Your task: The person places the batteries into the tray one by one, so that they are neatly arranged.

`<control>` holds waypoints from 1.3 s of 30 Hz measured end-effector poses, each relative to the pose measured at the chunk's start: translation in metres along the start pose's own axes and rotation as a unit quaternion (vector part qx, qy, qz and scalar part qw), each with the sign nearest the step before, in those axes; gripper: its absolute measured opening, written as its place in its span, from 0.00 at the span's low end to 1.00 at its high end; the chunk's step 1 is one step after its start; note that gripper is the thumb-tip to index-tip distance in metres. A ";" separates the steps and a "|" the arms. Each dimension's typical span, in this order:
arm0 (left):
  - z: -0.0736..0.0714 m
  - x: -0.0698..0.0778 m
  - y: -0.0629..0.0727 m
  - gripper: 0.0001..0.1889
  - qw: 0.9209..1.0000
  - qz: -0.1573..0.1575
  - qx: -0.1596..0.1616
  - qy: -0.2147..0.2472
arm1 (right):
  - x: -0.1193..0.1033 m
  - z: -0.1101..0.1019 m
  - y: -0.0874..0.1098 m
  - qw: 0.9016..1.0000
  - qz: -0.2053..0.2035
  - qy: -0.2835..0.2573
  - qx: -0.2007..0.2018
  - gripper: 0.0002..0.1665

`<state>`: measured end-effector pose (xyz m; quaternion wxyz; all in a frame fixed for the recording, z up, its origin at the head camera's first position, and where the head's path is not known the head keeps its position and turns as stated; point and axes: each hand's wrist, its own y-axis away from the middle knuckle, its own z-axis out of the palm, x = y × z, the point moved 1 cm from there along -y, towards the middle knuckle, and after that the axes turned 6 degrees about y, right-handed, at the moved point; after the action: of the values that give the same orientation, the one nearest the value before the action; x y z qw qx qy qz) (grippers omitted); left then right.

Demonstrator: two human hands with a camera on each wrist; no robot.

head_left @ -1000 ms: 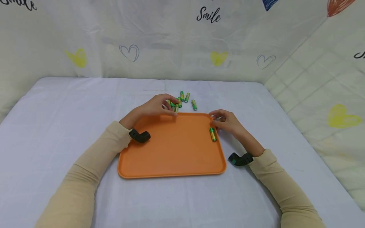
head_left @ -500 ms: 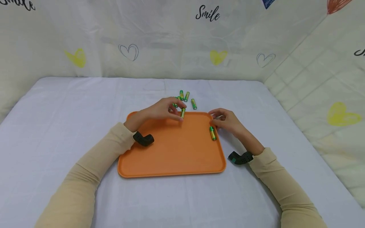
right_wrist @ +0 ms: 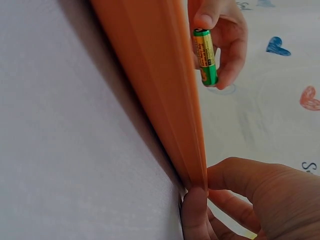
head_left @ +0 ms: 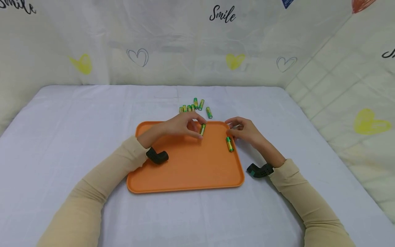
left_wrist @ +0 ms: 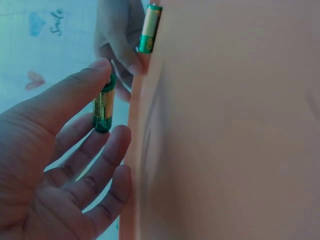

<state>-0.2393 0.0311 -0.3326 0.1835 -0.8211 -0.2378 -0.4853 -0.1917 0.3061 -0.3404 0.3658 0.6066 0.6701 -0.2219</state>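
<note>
My left hand (head_left: 183, 124) is over the far part of the orange tray (head_left: 185, 168). It pinches a green and gold battery (head_left: 202, 129) by its ends, thumb on one end and a fingertip on the other. The left wrist view shows this battery (left_wrist: 103, 104) held above the tray's edge, the other fingers loosely bent. My right hand (head_left: 247, 132) grips the tray at its far right corner; in the right wrist view its thumb (right_wrist: 196, 212) lies against the tray's outer wall. Another battery (head_left: 229, 144) lies inside the tray along the right rim.
Several more batteries (head_left: 208, 112) lie on the white cloth (head_left: 77, 113) beyond the tray's far edge, some in a close row partly behind my left hand. A printed sheet (head_left: 185, 41) with hearts and lettering hangs behind the table.
My left hand has lifted its battery from beside the row and carried it right and nearer, over the tray. The right hand and the battery in the tray have stayed put.
</note>
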 end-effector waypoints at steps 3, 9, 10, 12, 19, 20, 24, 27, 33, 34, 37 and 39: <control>0.004 -0.001 0.000 0.28 1.000 0.006 -0.004 -0.002 | -0.001 0.000 0.000 1.000 -0.004 0.001 0.000 0.25; 0.013 -0.001 -0.004 0.28 0.999 0.028 -0.023 -0.034 | -0.005 0.000 0.001 1.000 -0.007 -0.003 0.004 0.26; 0.014 0.000 -0.004 0.28 0.999 0.028 -0.026 -0.035 | -0.005 0.000 0.001 1.000 -0.008 -0.002 0.004 0.26; 0.017 0.002 -0.005 0.29 0.999 0.025 -0.029 -0.033 | -0.005 0.000 0.001 1.000 -0.009 -0.003 0.003 0.26; 0.027 0.004 -0.009 0.28 0.999 0.020 -0.036 -0.005 | -0.004 0.001 0.001 1.000 -0.008 -0.001 0.000 0.26; 0.029 0.003 -0.009 0.28 0.999 0.021 -0.038 -0.005 | -0.004 0.001 0.001 1.000 -0.006 -0.001 0.000 0.26; 0.034 0.003 -0.011 0.27 0.999 0.026 -0.037 -0.007 | -0.005 0.002 0.001 1.000 -0.001 0.001 -0.001 0.26; 0.038 0.004 -0.011 0.27 0.999 0.030 -0.032 -0.005 | -0.005 0.002 0.001 1.000 0.001 0.001 -0.001 0.26; 0.046 0.006 -0.011 0.28 0.999 0.027 -0.019 0.003 | -0.006 0.002 0.001 1.000 -0.002 0.005 0.005 0.26; 0.048 0.007 -0.012 0.28 1.000 0.024 -0.015 0.004 | -0.006 0.002 0.001 1.000 -0.002 0.006 0.006 0.26; 0.052 0.008 -0.013 0.28 1.000 0.017 0.000 0.000 | -0.005 0.001 0.001 1.000 -0.004 0.004 0.005 0.26; 0.055 0.009 -0.014 0.28 1.000 0.015 0.007 -0.009 | -0.005 0.001 0.002 1.000 -0.004 0.004 0.004 0.26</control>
<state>-0.2044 0.0733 -0.3486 0.1944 -0.8276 -0.2305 -0.4734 -0.1898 0.3022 -0.3372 0.3598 0.6059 0.6734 -0.2238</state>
